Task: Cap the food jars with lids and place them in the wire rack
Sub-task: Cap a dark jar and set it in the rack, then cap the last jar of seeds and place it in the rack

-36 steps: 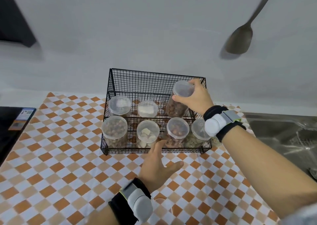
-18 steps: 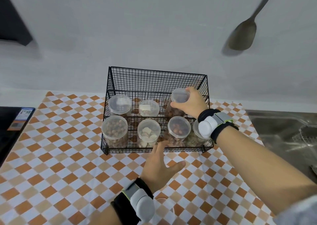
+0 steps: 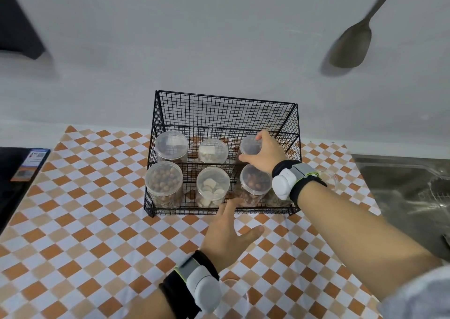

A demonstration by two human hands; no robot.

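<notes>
- Inside the black wire rack (image 3: 291, 124), back row, my right hand (image 3: 266, 154) grips the clear lidded plastic jar of brown nuts (image 3: 250, 146).
- Left hand (image 3: 226, 236) hovers, fingers relaxed.
- Risk: letting go while it's tilted, jar tips over.

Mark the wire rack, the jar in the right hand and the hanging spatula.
wire rack (image 3: 225, 107): head view, back mesh wall.
jar (image 3: 249, 146): head view, clear lid.
right hand (image 3: 266, 157): head view, back of hand.
spatula (image 3: 353, 48): head view, blade.
</notes>
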